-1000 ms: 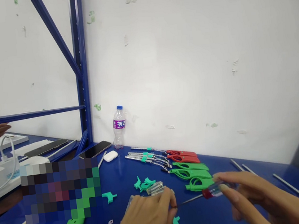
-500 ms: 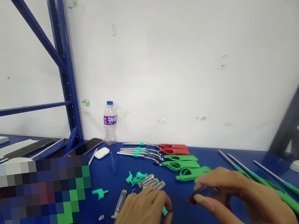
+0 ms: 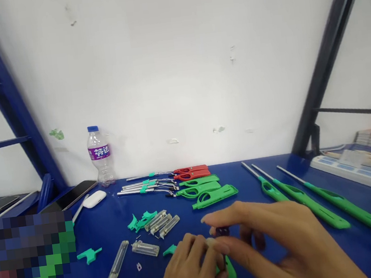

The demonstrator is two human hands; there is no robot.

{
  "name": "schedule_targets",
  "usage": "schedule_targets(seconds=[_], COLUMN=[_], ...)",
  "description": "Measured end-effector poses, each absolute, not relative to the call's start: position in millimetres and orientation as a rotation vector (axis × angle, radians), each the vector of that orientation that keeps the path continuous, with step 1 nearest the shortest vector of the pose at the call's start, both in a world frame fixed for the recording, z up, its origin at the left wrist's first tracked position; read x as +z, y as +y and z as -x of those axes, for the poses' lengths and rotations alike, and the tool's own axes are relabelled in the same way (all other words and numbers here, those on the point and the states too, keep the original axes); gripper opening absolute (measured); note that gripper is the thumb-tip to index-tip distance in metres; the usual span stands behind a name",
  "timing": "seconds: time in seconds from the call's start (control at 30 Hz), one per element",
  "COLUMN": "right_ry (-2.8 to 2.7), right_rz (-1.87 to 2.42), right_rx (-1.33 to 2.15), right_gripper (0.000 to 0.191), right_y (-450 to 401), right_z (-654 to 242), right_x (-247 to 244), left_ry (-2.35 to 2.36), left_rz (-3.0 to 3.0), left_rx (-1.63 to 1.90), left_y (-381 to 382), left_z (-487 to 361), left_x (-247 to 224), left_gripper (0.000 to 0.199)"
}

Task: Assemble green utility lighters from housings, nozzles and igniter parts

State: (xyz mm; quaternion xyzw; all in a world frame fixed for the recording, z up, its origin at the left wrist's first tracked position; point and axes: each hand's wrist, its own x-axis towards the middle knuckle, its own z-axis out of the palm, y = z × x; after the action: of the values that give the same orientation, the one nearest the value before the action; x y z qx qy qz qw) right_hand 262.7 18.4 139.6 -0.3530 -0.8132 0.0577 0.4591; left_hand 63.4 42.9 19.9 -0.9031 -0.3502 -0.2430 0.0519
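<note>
My right hand (image 3: 269,246) pinches a small screwdriver (image 3: 222,231) between thumb and fingers. Only its dark handle top and part of the shaft show; it stands near upright. Directly beside it, my left hand (image 3: 191,269) has its fingers curled over a green lighter casing (image 3: 231,275), most of which is hidden under both hands. A teal trigger piece (image 3: 170,250) lies just beyond the left fingers. Left of that hand are clear fuel tanks, among them one lying crosswise (image 3: 145,248) and a longer one (image 3: 118,262).
Green casing halves (image 3: 215,195), red casing halves (image 3: 191,172) and metal lighter tubes (image 3: 136,191) lie toward the wall. Whole green lighters (image 3: 357,212) rest at right beside a power strip (image 3: 362,176). A bottle (image 3: 100,154), phone (image 3: 72,195) and white case (image 3: 94,199) stand at left.
The view has swung right. The screwdriver has turned from lying nearly level to near upright, and my right hand has come close against my left. A crosswise clear tank now shows beside my left hand.
</note>
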Motion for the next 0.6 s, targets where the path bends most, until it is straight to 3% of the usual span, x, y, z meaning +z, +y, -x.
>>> schedule_targets(seconds=[0.17, 0.6], right_ry=[-1.98, -2.031], right_rz=[1.034, 1.257], right_rx=[0.14, 0.155], right_gripper=[0.003, 0.005], right_y=[20.0, 31.2], right_z=[-273.6, -284.5], right_x=[143.5, 141.8], left_ry=[-1.132, -1.277], left_rz=[2.828, 2.907], left_rx=[-0.68, -0.688], left_y=[50.1, 46.9], left_z=[-82.1, -80.3], left_x=[26.8, 24.3], left_gripper=[0.023, 0.016])
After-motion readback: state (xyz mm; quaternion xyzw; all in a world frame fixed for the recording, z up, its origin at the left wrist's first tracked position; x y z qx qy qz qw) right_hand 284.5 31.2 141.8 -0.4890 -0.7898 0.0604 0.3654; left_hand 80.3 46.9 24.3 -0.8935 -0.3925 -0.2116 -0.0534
